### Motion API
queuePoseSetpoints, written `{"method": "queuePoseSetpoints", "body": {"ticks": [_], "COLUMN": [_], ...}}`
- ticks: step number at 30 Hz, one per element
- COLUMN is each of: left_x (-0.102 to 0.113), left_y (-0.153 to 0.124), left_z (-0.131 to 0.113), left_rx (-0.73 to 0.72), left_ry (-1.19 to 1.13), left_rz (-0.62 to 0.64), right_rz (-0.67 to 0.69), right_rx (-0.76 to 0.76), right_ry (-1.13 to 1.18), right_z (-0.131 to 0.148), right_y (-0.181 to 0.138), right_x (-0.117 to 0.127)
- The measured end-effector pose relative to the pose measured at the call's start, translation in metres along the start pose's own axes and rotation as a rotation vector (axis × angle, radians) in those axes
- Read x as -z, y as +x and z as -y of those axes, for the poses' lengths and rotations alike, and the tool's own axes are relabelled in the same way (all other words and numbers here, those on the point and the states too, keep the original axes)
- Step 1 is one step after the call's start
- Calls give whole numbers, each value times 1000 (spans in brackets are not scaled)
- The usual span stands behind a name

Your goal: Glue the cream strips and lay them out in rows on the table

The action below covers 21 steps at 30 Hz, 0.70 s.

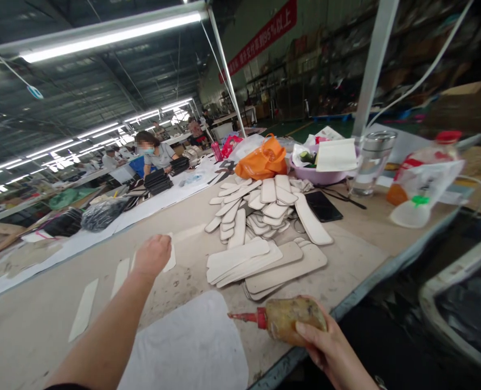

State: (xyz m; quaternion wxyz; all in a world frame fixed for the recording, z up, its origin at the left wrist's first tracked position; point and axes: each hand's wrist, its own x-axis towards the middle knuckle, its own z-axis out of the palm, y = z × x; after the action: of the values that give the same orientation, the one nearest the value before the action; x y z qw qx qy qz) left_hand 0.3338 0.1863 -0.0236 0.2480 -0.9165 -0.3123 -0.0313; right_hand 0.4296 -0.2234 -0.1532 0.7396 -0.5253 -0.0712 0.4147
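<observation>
My right hand (pixel 330 346) is wrapped round a squeeze bottle (pixel 295 319) of yellowish-brown liquid. Its red nozzle points left, over the table near a white sheet (pixel 192 341). Farther out on the left, my left hand (pixel 154 254) is closed, fingertips at a white strip (pixel 170 261) that lies partly under it; the finger pads are hidden. Nearer me lie more flat strips, among them a pale strip (pixel 84 310) and a white strip (pixel 121 276). Between the hands, farther back, are a stack of long rounded pieces (pixel 240 259) and a loose heap of similar pieces (pixel 273 211).
Behind the heap are an orange bag (pixel 262 158), a purple basin (pixel 319 174) and a black phone (pixel 324 206). To the right stand a clear flask (pixel 372 162) and a red-capped bottle (pixel 398 189). A co-worker (pixel 157 154) sits across the table by black stacks (pixel 158 181).
</observation>
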Motion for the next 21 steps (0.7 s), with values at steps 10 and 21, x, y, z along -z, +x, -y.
{"method": "queuePoseSetpoints", "body": {"ticks": [10, 21], "left_x": [-87, -111], "left_y": [-86, -38], "left_z": [-80, -52], "left_rx": [-203, -44], "left_ry": [-140, -181], "left_rz": [182, 202], "right_rz": [-48, -89], "right_rx": [-25, -66], "right_ry": [80, 125], "right_z": [4, 6], "right_y": [0, -1], "right_x": [-6, -14]}}
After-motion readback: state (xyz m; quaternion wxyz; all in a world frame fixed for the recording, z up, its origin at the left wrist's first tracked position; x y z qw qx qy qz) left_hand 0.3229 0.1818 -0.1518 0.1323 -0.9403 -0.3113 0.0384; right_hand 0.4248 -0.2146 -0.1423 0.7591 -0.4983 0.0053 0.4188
